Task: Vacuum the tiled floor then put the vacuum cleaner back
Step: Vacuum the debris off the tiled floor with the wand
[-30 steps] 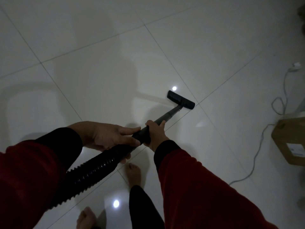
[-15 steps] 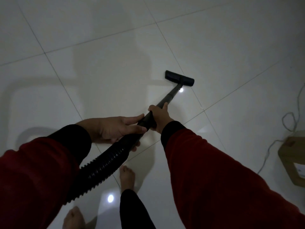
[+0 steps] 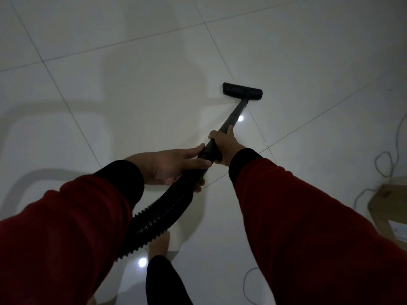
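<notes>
The right hand (image 3: 224, 146) is wrapped around the smooth dark tube (image 3: 233, 119). Just behind it, the left hand (image 3: 169, 166) grips the collar where the ribbed, bendy hose (image 3: 163, 214) joins. Ahead of both, the flat rectangular floor head (image 3: 242, 90) rests on the glossy pale tiles (image 3: 143, 95). This looks like mid-vacuuming; the next stroke needs the head kept flat and away from the thin cord (image 3: 384, 164) and cardboard box (image 3: 389, 208) off to the right.

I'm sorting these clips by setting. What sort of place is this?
Probably a room in a home, dimly lit. The floor is large glossy white tiles, a cardboard box sits at the right edge with a loose white cable beside it, and the person vacuuming is barefoot.
</notes>
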The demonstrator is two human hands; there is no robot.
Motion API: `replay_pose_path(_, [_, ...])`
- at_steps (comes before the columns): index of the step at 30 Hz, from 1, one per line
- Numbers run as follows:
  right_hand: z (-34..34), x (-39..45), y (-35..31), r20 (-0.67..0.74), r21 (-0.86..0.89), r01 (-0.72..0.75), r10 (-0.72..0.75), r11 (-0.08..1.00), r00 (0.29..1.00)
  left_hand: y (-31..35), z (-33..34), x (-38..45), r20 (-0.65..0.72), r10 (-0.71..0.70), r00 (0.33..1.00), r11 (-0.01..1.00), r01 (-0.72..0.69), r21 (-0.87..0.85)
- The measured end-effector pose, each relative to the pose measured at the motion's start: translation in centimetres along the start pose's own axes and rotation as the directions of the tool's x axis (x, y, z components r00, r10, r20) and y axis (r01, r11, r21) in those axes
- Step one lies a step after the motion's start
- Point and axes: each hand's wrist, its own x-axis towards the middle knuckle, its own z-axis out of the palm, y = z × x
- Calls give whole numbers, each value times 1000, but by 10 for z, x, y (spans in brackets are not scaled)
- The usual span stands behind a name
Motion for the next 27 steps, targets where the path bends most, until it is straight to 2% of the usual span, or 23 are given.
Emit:
replay_pose_path(7, [-41,-4,25,-64,47,-47,50,998,997,-5,33,18,92,-64,994,998,65,-3])
replay_pose_path(11, [-53,-19,47,-89,148,-89,103,985,991,-8,49,14,126,-113,986,993,115,-10])
replay_pose_path(19, [-51,-52,84,-96,236,-82,107,968,990,-24,65,-24,163,-143,976,988,130,86])
replay_pose_path(24, [-40,-61,100,-82,246,-101,125,964,989,-37,60,-34,172,-162,972,978,135,161])
replay_pose_path(27, [-31,-61,105,-73,241,-113,135,964,988,-44,55,-37,168,-168,971,978,143,150])
